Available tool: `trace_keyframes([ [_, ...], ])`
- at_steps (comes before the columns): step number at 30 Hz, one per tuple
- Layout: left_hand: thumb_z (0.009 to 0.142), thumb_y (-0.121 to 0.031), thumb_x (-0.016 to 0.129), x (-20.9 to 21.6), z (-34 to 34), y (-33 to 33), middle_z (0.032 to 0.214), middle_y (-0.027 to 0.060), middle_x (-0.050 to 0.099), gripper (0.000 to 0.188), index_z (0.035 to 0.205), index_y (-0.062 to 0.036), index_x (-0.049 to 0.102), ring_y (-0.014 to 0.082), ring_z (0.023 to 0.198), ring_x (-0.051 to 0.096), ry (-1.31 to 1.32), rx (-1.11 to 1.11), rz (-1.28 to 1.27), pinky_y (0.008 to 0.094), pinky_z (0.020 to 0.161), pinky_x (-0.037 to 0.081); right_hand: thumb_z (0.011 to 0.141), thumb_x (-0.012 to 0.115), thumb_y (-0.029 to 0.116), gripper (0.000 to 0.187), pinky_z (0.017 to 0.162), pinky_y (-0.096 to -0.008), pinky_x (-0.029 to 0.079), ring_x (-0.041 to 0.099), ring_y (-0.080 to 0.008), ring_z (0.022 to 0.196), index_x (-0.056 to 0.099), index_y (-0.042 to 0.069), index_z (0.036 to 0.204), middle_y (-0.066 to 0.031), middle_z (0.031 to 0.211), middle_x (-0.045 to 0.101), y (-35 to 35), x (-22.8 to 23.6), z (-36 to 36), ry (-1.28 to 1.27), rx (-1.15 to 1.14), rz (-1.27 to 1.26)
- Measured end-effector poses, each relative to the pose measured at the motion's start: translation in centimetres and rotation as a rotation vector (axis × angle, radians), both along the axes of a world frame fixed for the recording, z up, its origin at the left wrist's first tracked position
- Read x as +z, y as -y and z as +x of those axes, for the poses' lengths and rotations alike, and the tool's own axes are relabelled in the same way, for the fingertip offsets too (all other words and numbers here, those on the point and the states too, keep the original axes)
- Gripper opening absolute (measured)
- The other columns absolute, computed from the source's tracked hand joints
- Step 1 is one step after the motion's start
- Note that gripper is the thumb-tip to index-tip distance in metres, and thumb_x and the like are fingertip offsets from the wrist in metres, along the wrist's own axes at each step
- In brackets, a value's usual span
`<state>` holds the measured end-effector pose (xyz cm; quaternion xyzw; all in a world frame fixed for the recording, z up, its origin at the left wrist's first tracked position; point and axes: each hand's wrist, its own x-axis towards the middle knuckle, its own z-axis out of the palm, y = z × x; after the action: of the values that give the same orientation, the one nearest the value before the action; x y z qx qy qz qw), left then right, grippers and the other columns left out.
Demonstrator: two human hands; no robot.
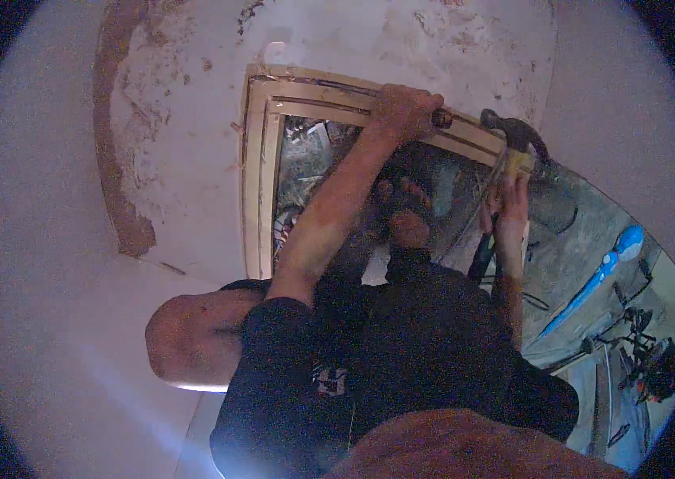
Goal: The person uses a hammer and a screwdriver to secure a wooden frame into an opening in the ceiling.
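Observation:
A pale wooden frame (255, 180) with dark grooves along its faces stands in front of me. My left hand (403, 112) is closed in a fist on the far rail of this frame. From the fist's right side pokes a round reddish-brown handle end (443, 119); the rest of that thing is hidden. My right hand (510, 209) grips a claw hammer (519, 144) by its handle, near the frame's right corner. The hammer's dark metal head points up, just right of the left hand. Part of its yellow and dark handle shows by the fingers.
My bare foot (409, 227) rests inside the frame's opening, and a bare knee (193, 335) juts out at left. Beyond the frame lies a stained white surface (186, 160). A blue splash (593, 279) marks the grey floor at right, near a dark tangled heap (661, 367).

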<state>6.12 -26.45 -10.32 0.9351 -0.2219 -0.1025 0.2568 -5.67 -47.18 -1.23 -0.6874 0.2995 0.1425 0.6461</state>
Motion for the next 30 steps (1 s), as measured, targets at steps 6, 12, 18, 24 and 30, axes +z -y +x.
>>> trace_keyframes([
  [6, 0.07, -0.034, 0.063, 0.1, -0.1, -0.6, 0.078, 0.009, 0.066, 0.027, 0.088, -0.0131, 0.064, 0.0301, 0.074, 0.066, -0.048, -0.017, 0.039, 0.0464, 0.066, 0.052, 0.097, 0.041, 0.032, 0.043, 0.051, -0.0261, 0.046, 0.053, -0.0145, 0.065, 0.038, 0.006, 0.131, -0.008, 0.084, 0.055, 1.6, -1.2, -0.3, -0.142, 0.243, 0.021],
  [12, 0.067, -0.03, 0.064, -1.2, -0.2, -1.0, 0.079, 0.0094, 0.066, 0.027, 0.088, -0.0127, 0.063, 0.0312, 0.075, 0.065, 0.004, -0.044, 0.006, 0.0469, 0.067, 0.052, 0.098, 0.038, 0.036, 0.036, 0.041, -0.0249, 0.038, 0.045, -0.013, 0.051, 0.045, 0.005, 0.116, -0.0034, 0.07, 0.047, 0.6, -1.8, 0.5, 0.179, 0.357, -0.376],
  [18, 0.069, -0.031, 0.064, -0.6, 0.2, -0.6, 0.079, 0.0091, 0.066, 0.026, 0.088, -0.0132, 0.063, 0.0313, 0.076, 0.065, -0.055, -0.083, 0.044, 0.0467, 0.067, 0.052, 0.097, 0.036, 0.037, 0.035, 0.035, -0.0252, 0.035, 0.04, -0.0131, 0.041, 0.046, 0.006, 0.11, -0.0017, 0.061, 0.044, 2.6, -3.9, 0.7, 0.216, 0.192, -0.02],
  [24, 0.076, -0.025, 0.057, -1.1, -0.1, -1.0, 0.08, 0.0095, 0.066, 0.018, 0.088, -0.0141, 0.064, 0.0314, 0.076, 0.066, -0.012, -0.049, 0.037, 0.0473, 0.066, 0.052, 0.096, 0.035, 0.045, 0.038, 0.031, -0.0264, 0.031, 0.035, -0.0131, 0.034, 0.043, 0.011, 0.082, -0.0012, 0.056, 0.041, 1.1, -4.9, -0.4, 0.03, 0.287, -0.289],
  [30, 0.077, -0.032, 0.057, 0.2, 0.7, -0.6, 0.09, 0.0122, 0.065, 0.025, 0.094, -0.013, 0.062, 0.0323, 0.085, 0.064, -0.146, -0.086, 0.123, 0.0465, 0.072, 0.051, 0.097, 0.037, 0.041, 0.032, 0.031, -0.026, 0.029, 0.036, -0.0123, 0.035, 0.046, 0.01, 0.094, -0.0013, 0.059, 0.044, 2.8, -4.4, -0.1, -0.023, 0.063, 0.126],
])
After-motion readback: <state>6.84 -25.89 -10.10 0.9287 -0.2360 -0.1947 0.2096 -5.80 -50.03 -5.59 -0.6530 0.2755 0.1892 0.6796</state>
